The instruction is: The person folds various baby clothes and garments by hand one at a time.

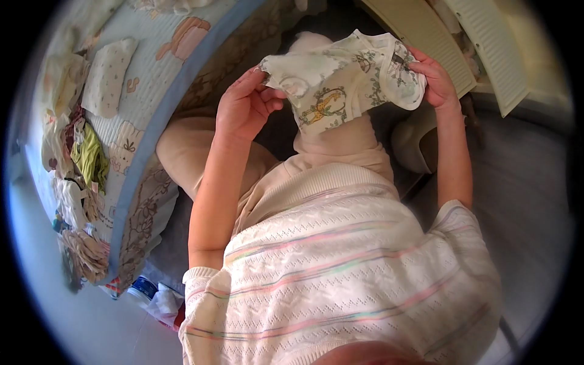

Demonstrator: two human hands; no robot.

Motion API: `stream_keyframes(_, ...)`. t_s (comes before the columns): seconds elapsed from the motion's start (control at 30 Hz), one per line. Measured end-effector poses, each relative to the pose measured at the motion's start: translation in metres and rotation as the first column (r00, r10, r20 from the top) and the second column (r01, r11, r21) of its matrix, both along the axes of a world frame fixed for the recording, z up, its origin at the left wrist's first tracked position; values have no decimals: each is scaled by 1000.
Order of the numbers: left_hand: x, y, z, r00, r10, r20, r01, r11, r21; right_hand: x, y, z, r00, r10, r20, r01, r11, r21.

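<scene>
A small white baby garment (359, 76) with green leaf sprigs and a giraffe print is stretched between my two hands, above my lap. My left hand (248, 103) pinches its left edge between thumb and fingers. At the other side, my right hand (435, 76) grips the edge near a dark label. The cloth hangs in folds in the middle, so its full shape is hard to make out.
To the left is a bed with a printed quilt (146, 79) edged in blue. A folded white cloth (109, 77), a green garment (90, 155) and heaped clothes lie on it. Open cream doors (486, 48) stand at upper right, beside a pale rounded object (410, 146).
</scene>
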State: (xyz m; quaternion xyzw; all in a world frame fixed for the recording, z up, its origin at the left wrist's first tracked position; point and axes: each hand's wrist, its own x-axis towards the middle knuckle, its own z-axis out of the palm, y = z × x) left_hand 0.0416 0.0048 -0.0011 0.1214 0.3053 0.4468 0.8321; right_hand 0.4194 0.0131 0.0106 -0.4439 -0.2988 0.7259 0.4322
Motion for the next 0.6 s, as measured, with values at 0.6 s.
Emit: stream_keyframes(0.6,21,28,16,419,269,-867,345,837,426,1,1,-3,999,31,-40,-30,1000,6)
